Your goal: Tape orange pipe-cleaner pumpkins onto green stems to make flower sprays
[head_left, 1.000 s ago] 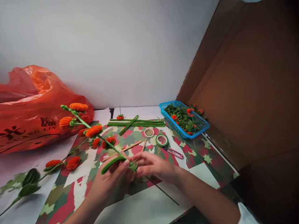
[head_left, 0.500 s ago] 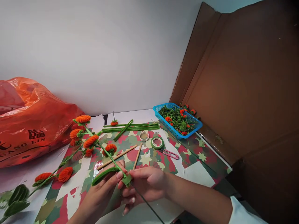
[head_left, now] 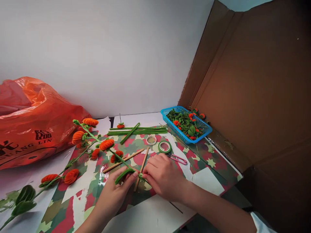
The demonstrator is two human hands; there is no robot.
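"Pale wall (head_left: 109, 58) behind, camouflage-patterned tabletop (head_left: 65, 210) beneath. What's in the fingers?"

"A flower stem (head_left: 120, 160), slim and green, with plump, ribbed orange heads (head_left: 107, 144). The left hand (head_left: 114, 192) pinches it between thumb and fingers, along with a curved green piece (head_left: 122, 177); the heads stand out beyond those fingertips. The right hand (head_left: 165, 176) is curled in, thumb and fingertips together at the stem's lower end."

"And the room around them?"

"Patterned surface spreads left of the left fingers; a pale sheet (head_left: 138, 216) lies on the near side. Two sticks (head_left: 133, 155) crowd the fingertips, and pink snips (head_left: 179, 159) sit just past the right knuckles. The tabletop's edge passes under the right forearm (head_left: 206, 200)."

"Different from half a second ago?"

"Yes: the right palm was turned up, its fingers looser; now it's knuckles-up."
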